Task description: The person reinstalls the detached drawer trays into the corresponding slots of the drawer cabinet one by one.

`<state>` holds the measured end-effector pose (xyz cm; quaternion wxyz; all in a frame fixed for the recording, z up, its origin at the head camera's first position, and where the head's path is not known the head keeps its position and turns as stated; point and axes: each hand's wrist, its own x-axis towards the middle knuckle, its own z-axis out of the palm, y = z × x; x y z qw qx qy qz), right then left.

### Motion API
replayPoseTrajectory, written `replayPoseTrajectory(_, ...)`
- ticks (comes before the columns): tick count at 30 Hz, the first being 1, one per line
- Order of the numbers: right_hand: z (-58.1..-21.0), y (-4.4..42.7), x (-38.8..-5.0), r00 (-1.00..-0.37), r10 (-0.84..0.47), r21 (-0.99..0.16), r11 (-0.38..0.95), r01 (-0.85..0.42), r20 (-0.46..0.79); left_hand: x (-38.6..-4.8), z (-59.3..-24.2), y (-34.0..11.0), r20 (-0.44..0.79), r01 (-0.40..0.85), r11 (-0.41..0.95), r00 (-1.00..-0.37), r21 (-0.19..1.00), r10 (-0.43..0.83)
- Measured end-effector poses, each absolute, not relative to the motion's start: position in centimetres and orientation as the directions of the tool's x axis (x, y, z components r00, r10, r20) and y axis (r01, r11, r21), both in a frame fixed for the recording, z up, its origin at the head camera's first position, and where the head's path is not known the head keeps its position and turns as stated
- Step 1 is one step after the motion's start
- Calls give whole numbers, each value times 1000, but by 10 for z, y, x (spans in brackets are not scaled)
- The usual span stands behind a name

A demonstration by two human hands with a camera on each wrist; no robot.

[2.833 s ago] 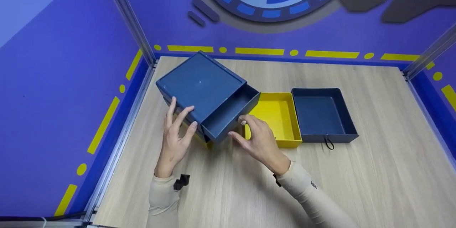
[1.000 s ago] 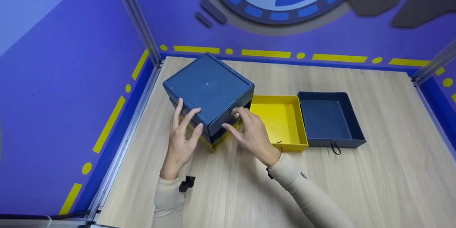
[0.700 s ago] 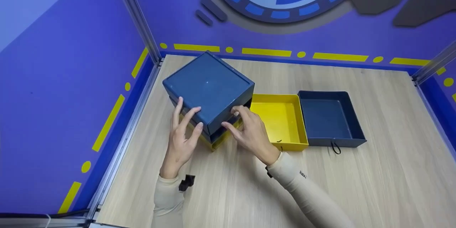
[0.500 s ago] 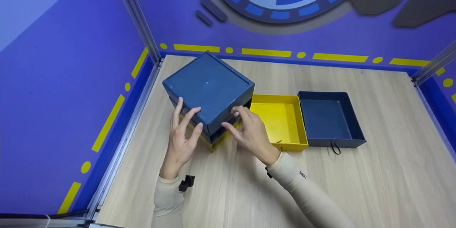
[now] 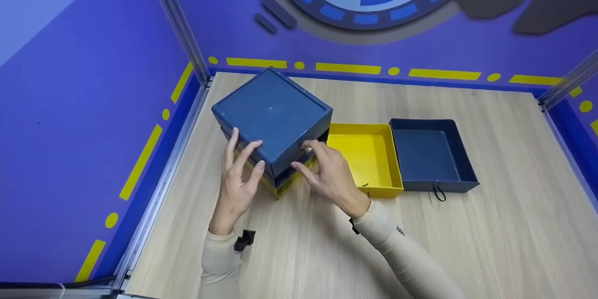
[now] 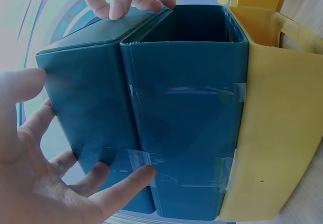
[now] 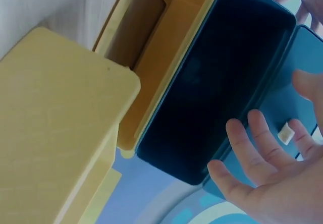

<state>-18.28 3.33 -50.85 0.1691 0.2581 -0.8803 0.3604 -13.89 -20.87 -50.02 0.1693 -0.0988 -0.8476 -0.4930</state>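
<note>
Head view: left hand (image 5: 237, 182), spread wide, and right hand (image 5: 331, 174), fingers parted, touch the upper blue box (image 5: 271, 108)

The table (image 5: 514, 233) has a pale wood-grain top. On it stand a blue-and-yellow drawer stack (image 5: 271, 114), a yellow tray (image 5: 369, 154) and, right beside that, a dark blue tray (image 5: 426, 154).

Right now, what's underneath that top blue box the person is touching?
Directly under the top blue box is an open-fronted blue casing, and below that an open-fronted yellow casing. The faces where they meet are covered; so is the yellow one's underside.
</note>
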Motion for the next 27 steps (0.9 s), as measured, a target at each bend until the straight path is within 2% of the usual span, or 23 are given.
replayPoseTrajectory(8,-500,45,-182,-800,-325,-530,615,-584,504,-139,-500,-207,394,340,502,-919,795,-2)
replayPoseTrajectory(15,-498,60,-180,-854,-269,-571,649,-502,445,-139,-498,-207,396,340,502,-918,795,-5)
replayPoseTrajectory(27,-510,92,-178,-900,-193,-596,691,-408,392,-139,-500,-205,382,321,506,-924,800,-18)
